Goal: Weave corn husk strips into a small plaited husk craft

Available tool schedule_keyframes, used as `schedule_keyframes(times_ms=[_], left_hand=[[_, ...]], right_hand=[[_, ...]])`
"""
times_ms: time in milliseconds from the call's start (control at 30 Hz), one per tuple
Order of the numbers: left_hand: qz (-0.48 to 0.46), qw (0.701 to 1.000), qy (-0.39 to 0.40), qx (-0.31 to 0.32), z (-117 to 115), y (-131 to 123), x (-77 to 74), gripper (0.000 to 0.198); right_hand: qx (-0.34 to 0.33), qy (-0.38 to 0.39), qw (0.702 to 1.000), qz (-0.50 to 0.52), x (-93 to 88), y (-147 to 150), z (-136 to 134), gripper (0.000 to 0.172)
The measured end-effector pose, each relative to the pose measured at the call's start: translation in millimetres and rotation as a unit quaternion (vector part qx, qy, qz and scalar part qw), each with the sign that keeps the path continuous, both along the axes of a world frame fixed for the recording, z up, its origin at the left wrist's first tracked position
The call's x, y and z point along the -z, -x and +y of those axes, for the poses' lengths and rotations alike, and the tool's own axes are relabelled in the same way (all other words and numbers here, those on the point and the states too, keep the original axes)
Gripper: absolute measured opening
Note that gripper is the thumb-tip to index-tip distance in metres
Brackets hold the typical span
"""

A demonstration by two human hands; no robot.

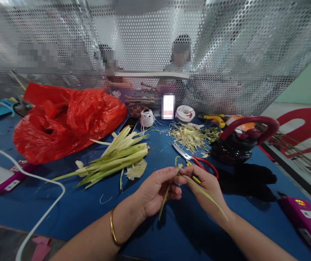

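Green leaf strip point(163, 206), likely light, limp and easily torn; left hand point(155, 190) and right hand point(208, 186) pinch it together at their fingertips

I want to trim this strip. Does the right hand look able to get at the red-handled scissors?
Probably yes: the scissors lie just beyond the right hand with nothing between, though its fingers pinch the leaf strip and would need to let go.
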State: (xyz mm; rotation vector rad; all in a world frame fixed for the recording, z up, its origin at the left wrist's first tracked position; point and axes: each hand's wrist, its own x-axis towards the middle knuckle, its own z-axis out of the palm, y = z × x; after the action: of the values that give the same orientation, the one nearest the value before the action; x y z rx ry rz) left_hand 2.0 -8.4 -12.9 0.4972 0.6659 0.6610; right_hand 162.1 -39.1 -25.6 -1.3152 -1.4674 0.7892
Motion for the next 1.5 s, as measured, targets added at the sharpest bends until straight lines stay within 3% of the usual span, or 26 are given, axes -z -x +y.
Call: schedule_keyframes(times_ms=[200, 333, 500, 600, 800, 1067, 1267, 1500], left_hand=[[0.064, 0.99, -0.105, -0.069, -4.4, -6.8, -2.2, 0.018], [0.078, 0.99, -0.099, -0.055, -0.9, -4.0, -3.8, 0.025], [0.09, 0.991, -0.091, 0.025, 2.3, 1.1, -4.6, 0.047], [0.117, 0.985, -0.124, 0.037, -1.1, -1.6, -5.8, 0.04], [0.19, 0.963, -0.184, 0.045, -5.4, -7.5, -5.7, 0.031], [0.205, 0.96, -0.19, 0.026, -7.2, -10.2, -4.5, 0.032], [0.201, 0.96, -0.193, 0.001, -6.5, -10.4, -2.8, 0.02], [0.245, 0.901, -0.346, -0.093, -6.4, -8.2, -1.8, 0.02]], right_hand=[[-0.041, 0.016, 0.999, -0.021, 2.9, -3.1, 0.2, 0.018], [-0.065, 0.088, 0.989, 0.097, -0.6, -6.1, 7.5, 0.02], [-0.098, 0.244, 0.914, 0.311, -10.8, -8.8, 13.2, 0.039], [-0.111, 0.262, 0.895, 0.344, -10.3, -8.3, 12.7, 0.034], [-0.081, 0.227, 0.904, 0.353, -4.7, -7.9, 11.6, 0.022], [-0.037, 0.16, 0.937, 0.309, -5.4, -2.0, 9.2, 0.025], [-0.012, 0.145, 0.955, 0.259, -4.4, -3.5, 10.5, 0.026], [-0.04, 0.074, 0.989, 0.118, -11.1, -6.0, 9.3, 0.025]])
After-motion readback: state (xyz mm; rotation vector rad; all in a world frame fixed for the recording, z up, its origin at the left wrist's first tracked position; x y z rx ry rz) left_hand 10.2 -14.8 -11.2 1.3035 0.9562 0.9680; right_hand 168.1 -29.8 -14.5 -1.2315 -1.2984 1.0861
